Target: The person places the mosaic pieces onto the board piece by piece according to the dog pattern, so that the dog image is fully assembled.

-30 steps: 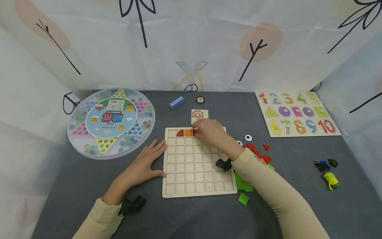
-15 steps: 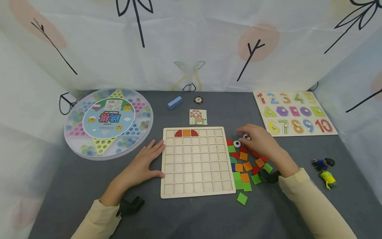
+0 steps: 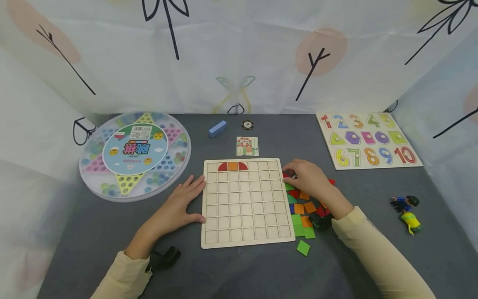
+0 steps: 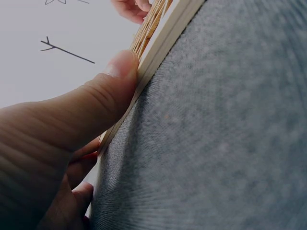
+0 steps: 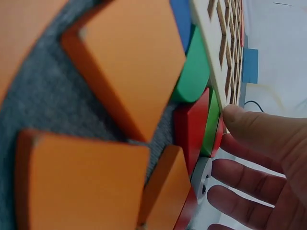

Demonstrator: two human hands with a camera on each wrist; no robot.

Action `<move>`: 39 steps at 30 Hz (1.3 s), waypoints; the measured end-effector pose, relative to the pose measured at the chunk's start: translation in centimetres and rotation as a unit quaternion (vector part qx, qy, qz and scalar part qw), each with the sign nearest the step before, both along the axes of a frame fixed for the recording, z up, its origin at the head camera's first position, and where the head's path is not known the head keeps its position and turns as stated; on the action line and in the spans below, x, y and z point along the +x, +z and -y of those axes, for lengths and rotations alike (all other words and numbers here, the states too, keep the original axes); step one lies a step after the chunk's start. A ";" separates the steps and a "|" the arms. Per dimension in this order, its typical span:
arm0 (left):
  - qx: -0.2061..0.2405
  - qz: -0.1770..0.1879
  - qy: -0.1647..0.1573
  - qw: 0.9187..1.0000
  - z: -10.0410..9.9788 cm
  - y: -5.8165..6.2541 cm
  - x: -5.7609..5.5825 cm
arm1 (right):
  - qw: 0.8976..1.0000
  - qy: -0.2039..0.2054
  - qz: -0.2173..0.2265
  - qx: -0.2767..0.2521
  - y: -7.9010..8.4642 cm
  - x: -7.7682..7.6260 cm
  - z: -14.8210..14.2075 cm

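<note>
In the head view, a wooden grid board (image 3: 248, 200) lies mid-table with two red quarter-round pieces and an orange square (image 3: 232, 166) in its top row. My left hand (image 3: 180, 202) rests along the board's left edge, fingers spread; its thumb (image 4: 114, 84) touches the rim in the left wrist view. My right hand (image 3: 308, 178) is at the upper right corner, thumb and index finger on either side of a red piece (image 3: 285, 175), apart from each other. Beneath and beside it lie loose green squares (image 3: 298, 226), orange squares (image 5: 84, 184) and a green rounded piece (image 5: 193, 72).
A pattern card (image 3: 247, 146) lies behind the board, with a blue block (image 3: 218, 129) and a round chip (image 3: 247, 124) farther back. At left is a round Chinese checkers set (image 3: 135, 182); at right are a number puzzle board (image 3: 369, 141) and two toy figures (image 3: 410, 222).
My right hand has left the board's top row, gone right over the loose pieces, then come back left to the board's right edge. My left hand stays at the left edge.
</note>
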State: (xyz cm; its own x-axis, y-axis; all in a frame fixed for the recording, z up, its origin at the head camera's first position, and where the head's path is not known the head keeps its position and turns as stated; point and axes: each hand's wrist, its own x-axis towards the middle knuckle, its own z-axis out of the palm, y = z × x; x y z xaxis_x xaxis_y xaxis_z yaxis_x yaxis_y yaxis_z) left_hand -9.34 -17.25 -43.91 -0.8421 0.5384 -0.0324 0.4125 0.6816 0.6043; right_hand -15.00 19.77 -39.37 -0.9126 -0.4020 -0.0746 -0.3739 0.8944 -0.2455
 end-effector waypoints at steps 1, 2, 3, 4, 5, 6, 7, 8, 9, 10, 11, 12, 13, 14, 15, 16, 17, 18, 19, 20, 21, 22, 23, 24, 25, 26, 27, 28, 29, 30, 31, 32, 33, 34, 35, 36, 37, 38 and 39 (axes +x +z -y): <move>0.000 0.001 0.001 1.000 0.0 0.0 0.0 | 1.000 -0.002 0.003 -0.001 0.0 0.0 0.0; 0.000 0.001 0.001 1.000 0.0 0.0 0.0 | 1.000 -0.003 0.006 -0.002 0.0 -0.1 0.1; -0.001 0.001 0.002 1.000 0.0 0.0 0.0 | 1.000 -0.004 0.008 -0.004 0.0 -0.1 0.1; -0.002 0.002 0.003 1.000 0.0 0.1 0.0 | 1.000 -0.004 0.011 -0.005 0.1 -0.1 0.1; -0.002 0.003 0.003 1.000 0.0 0.1 0.0 | 1.000 -0.004 0.013 -0.005 0.1 -0.1 0.1; -0.003 0.004 0.004 1.000 0.0 0.1 0.0 | 1.000 -0.004 0.014 -0.004 0.2 -0.1 0.1; -0.004 0.004 0.004 1.000 0.0 0.2 0.0 | 1.000 -0.004 0.014 -0.002 0.2 -0.1 0.1; -0.004 0.005 0.005 1.000 0.0 0.2 0.0 | 1.000 -0.007 0.013 -0.001 0.2 -0.2 0.1; -0.004 0.006 0.005 1.000 0.0 0.2 0.0 | 1.000 -0.010 0.013 0.001 0.3 -0.2 0.2; -0.004 0.006 0.005 1.000 0.0 0.3 0.1 | 1.000 -0.013 0.012 0.003 0.3 -0.3 0.3; -0.002 0.006 0.006 1.000 0.0 0.3 0.1 | 1.000 -0.015 0.009 0.006 0.3 -0.3 0.3; -0.001 0.005 0.006 1.000 0.0 0.4 0.1 | 1.000 -0.017 0.006 0.008 0.4 -0.4 0.4; 0.000 0.005 0.006 1.000 0.1 0.4 0.1 | 1.000 -0.021 0.003 0.012 0.4 -0.5 0.5; 0.000 0.005 0.006 1.000 0.1 0.5 0.1 | 1.000 -0.024 -0.001 0.016 0.4 -0.6 0.6; 0.001 0.005 0.006 1.000 0.0 0.5 0.1 | 0.999 -0.026 -0.004 0.021 0.4 -0.6 0.6; 0.000 0.005 0.006 1.000 0.0 0.5 0.1 | 0.999 -0.027 -0.006 0.025 0.4 -0.7 0.7; -0.001 0.005 0.005 1.000 0.0 0.5 0.1 | 0.999 -0.027 -0.007 0.029 0.4 -0.7 0.7; -0.002 0.005 0.004 1.000 0.0 0.5 0.1 | 0.999 -0.028 -0.007 0.033 0.4 -0.8 0.7; -0.004 0.005 0.004 1.000 0.0 0.5 0.0 | 0.999 -0.028 -0.007 0.037 0.4 -0.8 0.7; -0.005 0.004 0.003 1.000 -0.1 0.4 0.0 | 0.999 -0.027 -0.008 0.039 0.4 -0.8 0.6; -0.005 0.004 0.003 1.000 -0.1 0.4 0.0 | 0.999 -0.025 -0.009 0.040 0.4 -0.7 0.6; -0.006 0.003 0.002 1.000 -0.1 0.3 0.0 | 0.999 -0.024 -0.012 0.041 0.3 -0.7 0.6; -0.006 0.002 0.002 1.000 -0.1 0.3 0.0 | 0.999 -0.023 -0.015 0.042 0.2 -0.7 0.5; -0.005 0.002 0.001 1.000 -0.1 0.3 0.0 | 0.999 -0.023 -0.017 0.042 0.2 -0.7 0.5; -0.004 0.002 0.001 1.000 -0.1 0.2 0.0 | 0.999 -0.022 -0.019 0.042 0.1 -0.7 0.5; -0.004 0.002 0.001 1.000 0.0 0.2 0.0 | 0.999 -0.022 -0.018 0.039 0.1 -0.7 0.4; -0.003 0.002 0.001 1.000 0.0 0.2 0.0 | 0.999 -0.022 -0.014 0.036 0.0 -0.8 0.4; -0.002 0.002 0.001 1.000 0.0 0.2 0.0 | 0.999 -0.022 -0.008 0.030 0.0 -0.8 0.3; -0.002 0.002 0.001 1.000 0.0 0.2 0.0 | 1.000 -0.021 -0.002 0.023 0.1 -0.9 0.2; -0.002 0.002 0.002 1.000 0.0 0.2 0.0 | 1.000 -0.021 0.003 0.013 0.1 -0.9 0.1; -0.001 0.003 0.002 1.000 0.0 0.2 0.0 | 1.000 -0.021 0.008 0.001 0.2 -0.9 0.1; -0.002 0.002 0.002 1.000 0.0 0.2 0.0 | 1.000 -0.018 0.011 -0.012 0.3 -1.0 0.0; -0.002 0.002 0.002 1.000 0.0 0.2 0.0 | 1.000 -0.014 0.011 -0.026 0.5 -1.0 0.1; -0.002 0.002 0.002 1.000 0.0 0.2 0.0 | 0.999 -0.008 0.010 -0.041 0.7 -1.1 0.3; -0.003 0.002 0.003 1.000 0.0 0.2 0.0 | 0.998 0.001 0.007 -0.056 1.0 -1.2 0.7; -0.003 0.001 0.002 1.000 0.0 0.2 0.0 | 0.997 0.011 0.007 -0.071 1.3 -1.2 1.2; -0.003 0.001 0.002 1.000 0.0 0.2 0.0 | 0.996 0.025 0.007 -0.085 1.6 -1.3 1.9; -0.003 0.002 0.002 1.000 -0.1 0.2 0.0 | 0.994 0.043 0.006 -0.097 1.8 -1.3 2.8; -0.003 0.002 0.002 1.000 -0.1 0.2 0.0 | 0.992 0.060 0.006 -0.107 2.0 -1.4 3.8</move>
State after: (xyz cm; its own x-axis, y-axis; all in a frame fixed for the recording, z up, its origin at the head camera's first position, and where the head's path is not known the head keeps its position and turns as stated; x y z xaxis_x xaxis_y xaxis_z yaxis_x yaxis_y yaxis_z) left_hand -9.32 -17.19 -43.72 -0.8440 0.5350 -0.0390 0.4072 0.6863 0.6026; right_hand -16.36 15.98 -37.40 -0.8563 -0.5162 0.0140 -0.4711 0.7699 -0.4304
